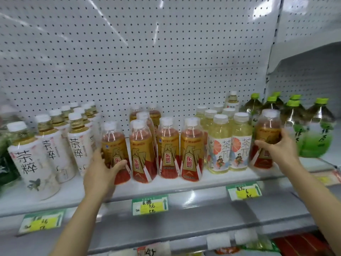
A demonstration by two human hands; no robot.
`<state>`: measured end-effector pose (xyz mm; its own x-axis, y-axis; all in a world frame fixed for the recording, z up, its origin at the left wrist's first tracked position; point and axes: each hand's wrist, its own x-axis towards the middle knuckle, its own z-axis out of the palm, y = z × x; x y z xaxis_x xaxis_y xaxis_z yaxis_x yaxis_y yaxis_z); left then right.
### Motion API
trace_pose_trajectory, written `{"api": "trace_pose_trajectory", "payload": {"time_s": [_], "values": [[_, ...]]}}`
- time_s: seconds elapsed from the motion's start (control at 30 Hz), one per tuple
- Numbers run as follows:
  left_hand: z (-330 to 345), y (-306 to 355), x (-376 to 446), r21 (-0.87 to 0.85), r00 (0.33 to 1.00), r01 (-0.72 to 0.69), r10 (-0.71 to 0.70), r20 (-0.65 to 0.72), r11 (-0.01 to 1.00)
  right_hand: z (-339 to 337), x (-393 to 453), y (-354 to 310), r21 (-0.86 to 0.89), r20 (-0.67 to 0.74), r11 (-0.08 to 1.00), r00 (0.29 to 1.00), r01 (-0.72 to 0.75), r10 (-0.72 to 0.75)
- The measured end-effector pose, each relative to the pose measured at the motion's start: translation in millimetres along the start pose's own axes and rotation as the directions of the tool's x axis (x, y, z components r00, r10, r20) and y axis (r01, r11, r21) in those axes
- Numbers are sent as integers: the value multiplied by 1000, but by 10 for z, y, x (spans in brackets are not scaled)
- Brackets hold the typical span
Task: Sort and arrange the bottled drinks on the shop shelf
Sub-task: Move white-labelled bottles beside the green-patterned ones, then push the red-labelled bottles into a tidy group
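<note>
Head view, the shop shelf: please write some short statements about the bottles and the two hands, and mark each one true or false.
1. The left hand grips a red and gold bottle at the left end of the red and gold group. True.
2. The right hand is open and holds nothing. False: it grips a second red and gold bottle.
3. The bottle in the right hand is between the pale yellow tea bottles and the green-capped bottles. True.
4. The white-labelled tea bottles stand to the right of the green-capped bottles. False: they stand at the left of the shelf.
5. All bottles on this shelf lie on their sides. False: they stand upright or nearly so.
</note>
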<state>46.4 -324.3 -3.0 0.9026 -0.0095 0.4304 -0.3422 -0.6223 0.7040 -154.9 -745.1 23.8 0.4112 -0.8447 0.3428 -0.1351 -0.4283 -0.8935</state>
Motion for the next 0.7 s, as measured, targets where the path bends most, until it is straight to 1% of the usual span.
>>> {"api": "trace_pose_trajectory", "payload": {"time_s": [0.13,0.23,0.3,0.33,0.37,0.43,0.5,0.57,0.63,0.7], "values": [[-7,83,-22,-16,999,32,-32,32,999,102,67,50,-14,70,1000,997,26,-25],[-61,108,-34,-60,996,33,-28,87,998,112,26,42,-26,124,998,991,49,-45],[-139,149,-25,-101,991,38,-25,133,994,62,-26,26,0,160,998,986,57,-56],[-181,177,-17,-105,991,32,-19,130,994,32,-51,31,6,162,998,985,66,-66],[-213,194,2,-103,996,-1,10,88,995,-2,-90,20,-6,136,996,987,91,-90],[-289,273,67,-72,994,-102,98,-49,992,-53,-142,-35,-68,-17,974,976,214,-216],[-384,456,137,-48,965,-223,213,-149,974,-72,-199,-210,-127,-146,910,900,394,-410],[-472,701,211,2,923,-345,339,-181,939,-30,-272,-477,-132,-166,821,804,555,-570],[-525,907,299,70,888,-435,440,-134,898,85,-388,-766,-91,-111,747,738,659,-665],[-541,1028,396,143,873,-481,487,-6,865,256,-517,-982,-46,9,680,681,731,-732]]}}
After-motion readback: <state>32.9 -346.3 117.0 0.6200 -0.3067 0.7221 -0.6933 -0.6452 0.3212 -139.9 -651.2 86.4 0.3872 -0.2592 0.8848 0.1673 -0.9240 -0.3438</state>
